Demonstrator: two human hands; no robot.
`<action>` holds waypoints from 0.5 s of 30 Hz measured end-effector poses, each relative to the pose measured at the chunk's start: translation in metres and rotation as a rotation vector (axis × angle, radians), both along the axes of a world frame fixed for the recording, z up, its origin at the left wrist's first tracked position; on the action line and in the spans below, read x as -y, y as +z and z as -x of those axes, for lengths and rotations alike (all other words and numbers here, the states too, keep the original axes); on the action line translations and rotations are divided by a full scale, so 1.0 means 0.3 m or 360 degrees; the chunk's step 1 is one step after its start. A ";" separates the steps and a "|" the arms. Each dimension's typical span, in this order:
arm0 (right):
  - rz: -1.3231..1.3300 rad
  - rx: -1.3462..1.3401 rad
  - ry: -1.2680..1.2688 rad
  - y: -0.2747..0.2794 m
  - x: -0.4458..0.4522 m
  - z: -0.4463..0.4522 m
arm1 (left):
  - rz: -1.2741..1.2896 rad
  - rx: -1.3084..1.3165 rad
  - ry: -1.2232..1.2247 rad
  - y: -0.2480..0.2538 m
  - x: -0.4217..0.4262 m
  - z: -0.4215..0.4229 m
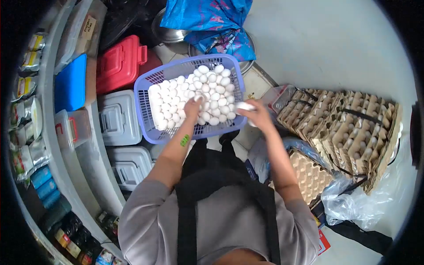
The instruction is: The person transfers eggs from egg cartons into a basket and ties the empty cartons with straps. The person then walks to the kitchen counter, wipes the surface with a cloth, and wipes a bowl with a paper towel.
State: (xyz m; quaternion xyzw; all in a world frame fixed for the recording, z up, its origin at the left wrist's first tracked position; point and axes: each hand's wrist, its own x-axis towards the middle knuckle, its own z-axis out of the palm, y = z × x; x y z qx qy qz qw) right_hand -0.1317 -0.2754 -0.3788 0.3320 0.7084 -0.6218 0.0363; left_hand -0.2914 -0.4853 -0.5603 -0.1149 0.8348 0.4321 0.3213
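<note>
A purple plastic basket [142, 115] in front of me holds many white eggs [215, 96], heaped on its right side and in rows on a white tray [155, 115] on its left. Over the middle of the heap, my left hand [193, 108] is closed on a white egg at its fingertips. My right hand [259, 115] is just beyond the basket's right rim, closed around white eggs [245, 106]. Part of these eggs is hidden by its fingers.
Tied stacks of cardboard trays with eggs [353, 137] stand at the right, near an empty egg tray [311, 176] and clear plastic [353, 198]. Lidded bins, red [117, 64] and grey [117, 117], line the left beside shelving. A blue bag [212, 22] lies beyond the basket.
</note>
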 end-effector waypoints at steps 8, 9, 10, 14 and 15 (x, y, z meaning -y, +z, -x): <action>-0.0848 0.0197 -0.0646 -0.599 0.255 0.240 | -0.0125 -0.0928 -0.0296 -0.089 -0.211 -0.064; -0.0853 0.0297 -0.0666 -0.577 0.264 0.257 | -0.0197 -0.0857 -0.0259 -0.091 -0.211 -0.062; -0.0855 0.0399 -0.0689 -0.579 0.276 0.264 | -0.0206 -0.0854 -0.0266 -0.093 -0.211 -0.062; -0.1118 0.0302 -0.0627 -0.616 0.290 0.269 | -0.0074 -0.0856 -0.0386 -0.089 -0.205 -0.073; -0.1114 0.0309 -0.0637 -0.606 0.293 0.268 | -0.0028 -0.0884 -0.0428 -0.079 -0.200 -0.077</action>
